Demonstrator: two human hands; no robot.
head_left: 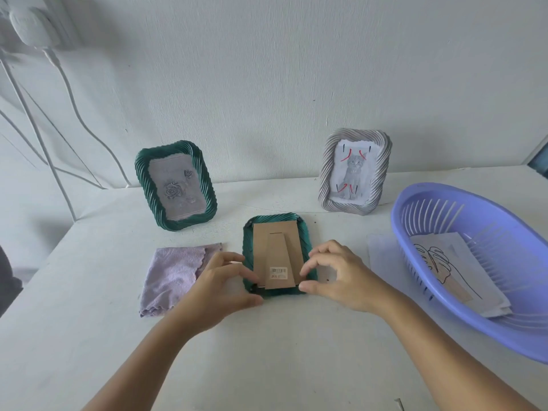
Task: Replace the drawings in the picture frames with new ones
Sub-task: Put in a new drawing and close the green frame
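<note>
Green frame point(277, 256) lies face down on the white table point(296, 351), cardboard backing point(277, 253) up, midway between the lilac cloth point(175, 277) to its left and the purple basket point(474, 262) to its right.

Left hand point(219, 286): fingers curled at the frame's near-left corner, thumb by the lower edge. Right hand point(335, 277): thumb and forefinger pinched at the near-right edge. Both seem to be working the backing tabs; the tabs themselves are too small to make out.

Risks: levering one side only could crease the backing or snap a tab; a slip could skid the frame toward the basket.

Orientation: long axis runs away from the person toward the wall; the easel leg point(280, 262) widens toward the near end, barcode sticker point(278, 272) nearest the hands.

New drawings point(444, 268) lie in the basket.
</note>
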